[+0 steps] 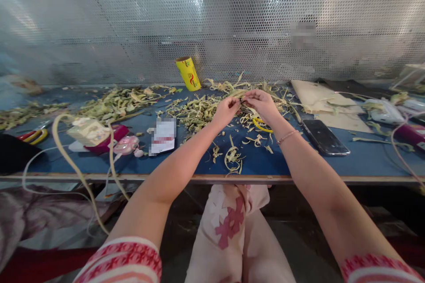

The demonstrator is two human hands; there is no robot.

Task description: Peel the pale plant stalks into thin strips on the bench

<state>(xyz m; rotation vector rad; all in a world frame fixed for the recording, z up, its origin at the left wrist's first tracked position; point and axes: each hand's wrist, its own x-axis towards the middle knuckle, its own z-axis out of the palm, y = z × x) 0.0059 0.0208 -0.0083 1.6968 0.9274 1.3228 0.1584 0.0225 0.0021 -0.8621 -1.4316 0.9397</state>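
Both hands meet over the far middle of the blue tabletop (299, 166). Left hand (226, 109) and right hand (264, 102) are each pinched narrow on the same thin leaf strip (237, 93), fingertips nearly touching, strip held just above the pile of plant trimmings (199, 112). The exact grip point is small and partly hidden by the fingers. A thin bracelet (287, 136) sits on the right wrist.

Handling, as a judgement: the strip looks light, dry, fibrous and limp, likely to tear along its length and crease if squeezed. Best taken by a fingertip pinch near one end, second hand close by for support; not slippery.

Around: yellow-handled scissors (260, 124) lie just under the right hand, mostly covered by scraps. Curled peelings (233, 159) lie near the front edge. A yellow roll (188, 73) stands upright at the back by the perforated metal wall (212, 17). A dark phone (324, 137) lies flat right of the right forearm, cardboard sheets (323, 101) behind it. Left side: a pink case (126, 144), a small box (88, 130), pale cables (71, 159), more scissors (33, 135) at the far left.
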